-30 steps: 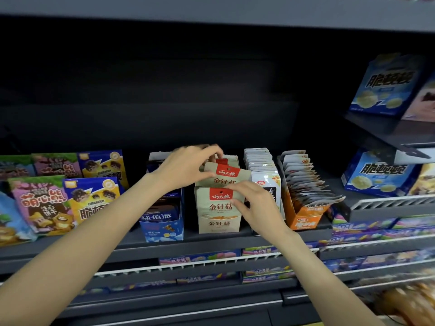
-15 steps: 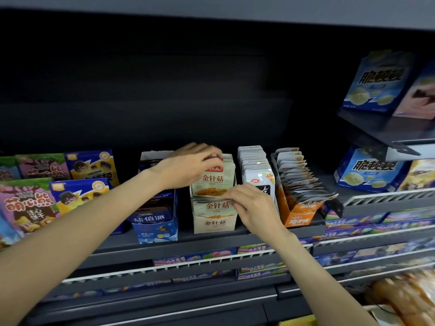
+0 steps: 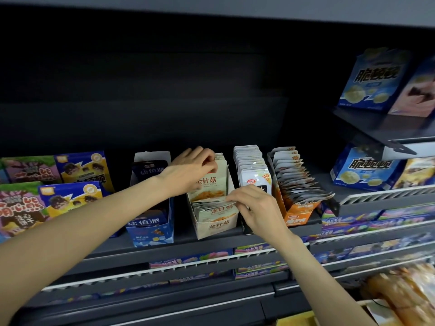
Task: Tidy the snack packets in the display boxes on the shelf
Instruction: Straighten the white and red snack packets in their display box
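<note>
Nearest the camera, blurred orange-brown wrapped goods (image 3: 400,292) are seen at the lower right, and flat packets are lined along the white wire-fronted lower shelf (image 3: 164,270). Above it, on the dark shelf (image 3: 211,245), four display boxes are set side by side. The right hand (image 3: 259,210) is held at the front of the cream display box (image 3: 217,228), its fingertips pinching the top edges of the forward-leaning snack packets (image 3: 211,204) in that box. The left hand (image 3: 190,171) is placed further back over the same box, its fingers curled over the tops of the upright packets (image 3: 209,182) at the rear, so that the row is parted between the two hands. Just left of the cream box a blue display box (image 3: 150,229) is seen, partly crossed by the left forearm. Just right of it, a box of white packets (image 3: 250,167) stands in a tight row, and beyond that an orange display box (image 3: 299,212) holds packets fanned forward. Colourful cartoon-printed cartons (image 3: 47,184) are stacked at the far left, and blue cartons (image 3: 367,170) are shelved at the far right.
</note>
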Motion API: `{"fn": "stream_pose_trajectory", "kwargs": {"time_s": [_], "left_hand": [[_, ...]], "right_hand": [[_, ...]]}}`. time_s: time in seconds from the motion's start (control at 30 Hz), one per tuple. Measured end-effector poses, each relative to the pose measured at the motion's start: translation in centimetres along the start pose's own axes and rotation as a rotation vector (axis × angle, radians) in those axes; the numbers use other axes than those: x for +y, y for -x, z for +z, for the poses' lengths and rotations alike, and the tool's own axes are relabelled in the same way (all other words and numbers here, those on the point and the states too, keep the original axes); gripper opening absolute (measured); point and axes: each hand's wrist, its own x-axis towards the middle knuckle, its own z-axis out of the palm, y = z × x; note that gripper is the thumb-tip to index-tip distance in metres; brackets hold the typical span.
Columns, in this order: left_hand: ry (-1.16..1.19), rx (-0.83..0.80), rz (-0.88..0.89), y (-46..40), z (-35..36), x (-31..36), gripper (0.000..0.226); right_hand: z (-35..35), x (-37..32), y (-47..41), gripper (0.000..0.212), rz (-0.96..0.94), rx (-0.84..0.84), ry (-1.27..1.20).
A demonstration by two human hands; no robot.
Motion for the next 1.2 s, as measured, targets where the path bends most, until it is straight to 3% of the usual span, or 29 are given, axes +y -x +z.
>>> {"fn": "stream_pose_trajectory", "kwargs": {"time_s": [0.1, 0.23, 0.4, 0.53, 0.67, 0.8, 1.0, 1.2], "left_hand": [[-0.025, -0.063, -0.006, -0.5, -0.2, -0.3, 0.055], [0.190, -0.057, 0.024, 0.2, -0.9, -1.1, 0.040], [0.310, 0.097, 0.005, 1.8, -1.7, -2.0, 0.021], [0.447, 0.052, -0.055, 3.0, -2.4, -2.0, 0.021], [0.585, -0.007, -0.088, 3.9, -3.0, -1.5, 0.027], [0.584, -0.123, -0.108, 3.9, -2.6, -0.3, 0.030], [0.467, -0.147, -0.122, 3.6, -2.5, 0.5, 0.027], [0.506, -0.043, -0.168, 3.9, -2.8, 1.0, 0.019]], "right_hand": [[-0.1, -0.1, -0.1, 0.024, 0.014, -0.018, -0.012], [-1.1, 0.0, -0.6, 0.021, 0.065, -0.150, -0.039], [-3.2, -0.5, -2.5, 0.041, 0.279, -0.352, -0.274], [-4.1, -0.1, -4.6, 0.046, 0.416, -0.427, -0.425], [-4.3, 1.3, -6.7, 0.011, 0.375, -0.478, -0.303], [-4.8, 1.7, -8.6, 0.026, 0.284, -0.658, -0.208], [-4.8, 1.7, -9.8, 0.029, 0.213, -0.879, -0.040], [-5.4, 1.7, -9.1, 0.026, 0.218, -0.780, -0.098]]}}
